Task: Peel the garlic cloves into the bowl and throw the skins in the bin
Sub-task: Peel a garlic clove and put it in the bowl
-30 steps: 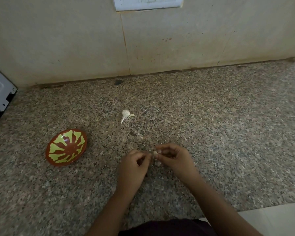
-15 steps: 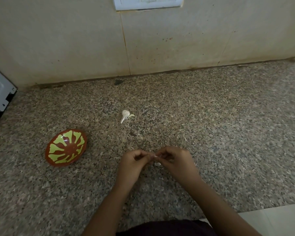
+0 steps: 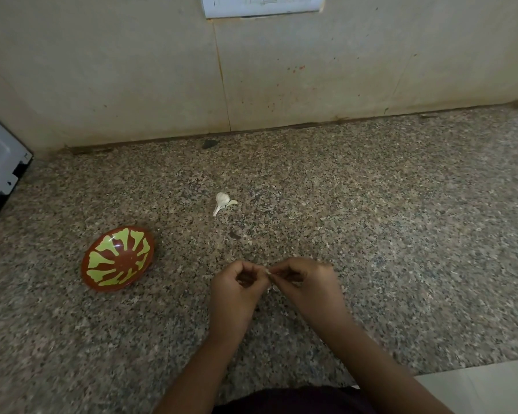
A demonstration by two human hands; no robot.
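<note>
**A:** In the head view, our left hand (image 3: 237, 289) and right hand (image 3: 308, 283) meet low over the table (image 3: 401, 234). Their fingers (image 3: 281, 268) are curled in, pinching one small garlic clove (image 3: 269, 272) between them.

**B:** Agreed. The bowl (image 3: 117, 258) sits well off to the left, and we see nothing in it. The rest of the garlic (image 3: 222, 200) lies farther back, apart from both hands.

**A:** What could go wrong from here?

**B:** The clove is tiny and mostly hidden, so we judge a slipping nail could flick it onto the table instead of into the bowl. Skin flakes may scatter across the speckled stone, where we'd lose them. One pale scrap (image 3: 274, 289) seems to lie just under our hands. No bin shows, so carrying the skins risks dropping more.
</note>
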